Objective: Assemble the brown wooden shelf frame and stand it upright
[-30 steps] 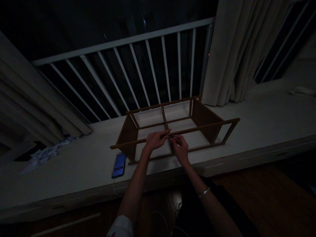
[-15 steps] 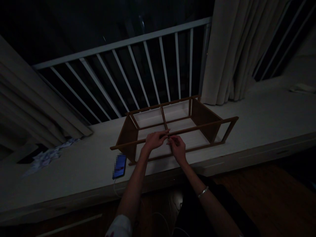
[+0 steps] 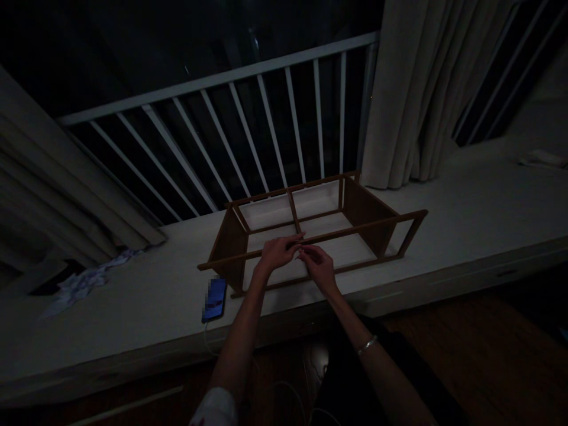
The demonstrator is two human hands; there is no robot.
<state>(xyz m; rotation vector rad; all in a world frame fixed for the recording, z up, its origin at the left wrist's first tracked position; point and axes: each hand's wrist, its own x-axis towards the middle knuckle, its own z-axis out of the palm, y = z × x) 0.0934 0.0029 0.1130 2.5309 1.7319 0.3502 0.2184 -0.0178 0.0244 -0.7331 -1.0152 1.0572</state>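
Observation:
A brown wooden shelf frame (image 3: 370,229) lies on its side on the pale ledge, with a panel near each end and a crossbar (image 3: 293,210) in the middle. My left hand (image 3: 277,253) is closed round the near upper rail, where the crossbar meets it. Just right of it, my right hand (image 3: 320,266) pinches below the same rail, fingertips together near the left thumb. Something small and light shows at the right fingertips, too dim to name.
A lit phone (image 3: 215,299) with a cable lies left of the frame on the ledge (image 3: 465,201). White railing (image 3: 222,77) stands behind, between curtains (image 3: 399,94). A crumpled cloth (image 3: 89,281) lies far left. The ledge's front edge drops to a wooden floor.
My right fingertips have shifted slightly left, closer to the left thumb. The left hand and the frame stay nearly where they were.

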